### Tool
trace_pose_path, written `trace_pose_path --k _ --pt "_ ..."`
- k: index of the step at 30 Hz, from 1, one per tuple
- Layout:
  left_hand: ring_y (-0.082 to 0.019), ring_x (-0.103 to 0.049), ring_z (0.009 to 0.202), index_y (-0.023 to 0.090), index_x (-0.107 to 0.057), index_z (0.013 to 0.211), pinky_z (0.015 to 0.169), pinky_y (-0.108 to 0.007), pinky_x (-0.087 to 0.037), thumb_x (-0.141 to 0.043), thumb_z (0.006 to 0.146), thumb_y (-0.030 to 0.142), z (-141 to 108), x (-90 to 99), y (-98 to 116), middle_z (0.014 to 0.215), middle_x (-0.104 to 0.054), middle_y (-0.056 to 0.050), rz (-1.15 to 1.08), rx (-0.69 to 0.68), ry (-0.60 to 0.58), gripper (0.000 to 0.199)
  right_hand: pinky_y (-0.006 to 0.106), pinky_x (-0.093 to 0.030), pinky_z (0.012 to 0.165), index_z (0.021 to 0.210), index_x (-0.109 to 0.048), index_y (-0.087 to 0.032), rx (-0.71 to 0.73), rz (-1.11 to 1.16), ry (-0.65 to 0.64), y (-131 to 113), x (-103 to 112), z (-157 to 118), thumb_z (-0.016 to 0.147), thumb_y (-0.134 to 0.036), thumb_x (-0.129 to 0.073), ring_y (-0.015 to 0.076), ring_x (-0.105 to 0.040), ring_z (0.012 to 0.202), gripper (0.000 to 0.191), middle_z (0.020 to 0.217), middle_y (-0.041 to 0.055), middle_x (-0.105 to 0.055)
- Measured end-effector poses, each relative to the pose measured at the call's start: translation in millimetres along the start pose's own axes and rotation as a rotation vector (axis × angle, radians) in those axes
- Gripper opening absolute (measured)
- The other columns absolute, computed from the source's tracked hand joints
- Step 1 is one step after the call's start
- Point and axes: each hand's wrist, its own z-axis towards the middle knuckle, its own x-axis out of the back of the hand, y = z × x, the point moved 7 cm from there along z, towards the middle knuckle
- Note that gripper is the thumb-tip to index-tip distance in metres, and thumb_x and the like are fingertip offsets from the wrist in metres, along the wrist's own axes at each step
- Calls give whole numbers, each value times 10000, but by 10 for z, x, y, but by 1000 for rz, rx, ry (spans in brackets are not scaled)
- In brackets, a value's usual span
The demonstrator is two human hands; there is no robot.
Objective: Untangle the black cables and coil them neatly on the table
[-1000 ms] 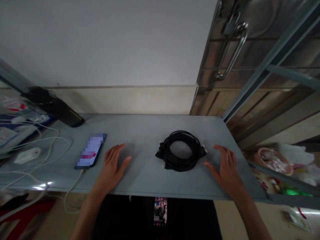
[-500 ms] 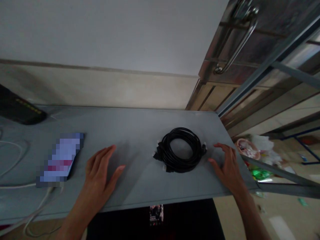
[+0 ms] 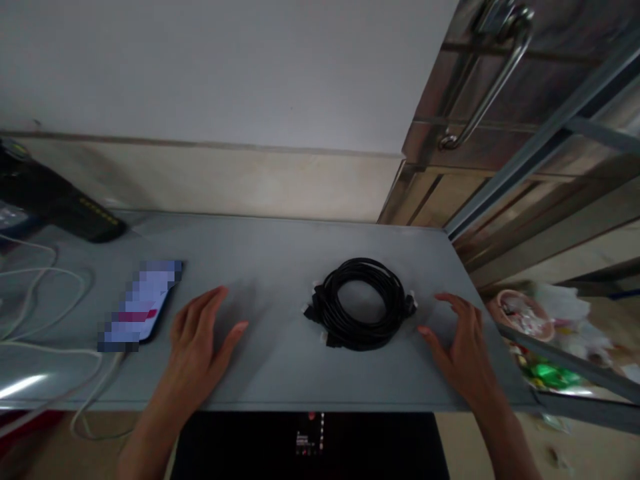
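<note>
Resting flat on the grey surface [image 3: 280, 267], both hands lie palm down with fingers spread and grasp nothing. The left hand [image 3: 200, 340] sits near the front edge, just right of a phone [image 3: 140, 305] whose screen is blurred out, and does not touch it. The right hand [image 3: 463, 347] lies near the right end of the surface, its fingertips just beside the cable [image 3: 361, 303] but apart from it. That cable is black, wound into a round coil, and lies flat between the two hands, nearer the right one, with small pale ties showing at its sides. White cords [image 3: 45, 313] loop over the left end of the surface, and a long black device [image 3: 70, 208] lies at the back left by the wall. A metal door [image 3: 500, 87] with a bar handle stands at the right.
</note>
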Motion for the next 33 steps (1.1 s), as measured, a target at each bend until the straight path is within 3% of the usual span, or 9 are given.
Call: trace_pose_path --k 10,21,33 --pt "-456 -594 1444 230 -433 1689 1237 -724 -449 -509 1152 574 -7 48 7 1549 -617 -218 80 35 24 641 707 -506 1140 1656 -423 -173 76 10 26 -64 21 17 1123 -622 -618 449 -557 1371 724 1490 242 -576" --pt "-443 -595 1448 201 -465 1663 1247 -699 -444 -485 1155 610 -30 74 -1 1542 -626 -220 44 60 45 653 687 -489 1171 1680 -426 -198 116 -6 25 -53 18 20 1127 -609 -619 434 -556 1392 716 1504 224 -574" --pt "-420 -612 1419 240 -492 1610 1218 -690 -480 -491 1155 610 -42 74 9 1509 -653 -185 -17 46 31 586 674 -491 1196 1661 -453 -231 121 -28 20 -103 31 19 1133 -565 -612 419 -561 1422 645 1516 197 -586"
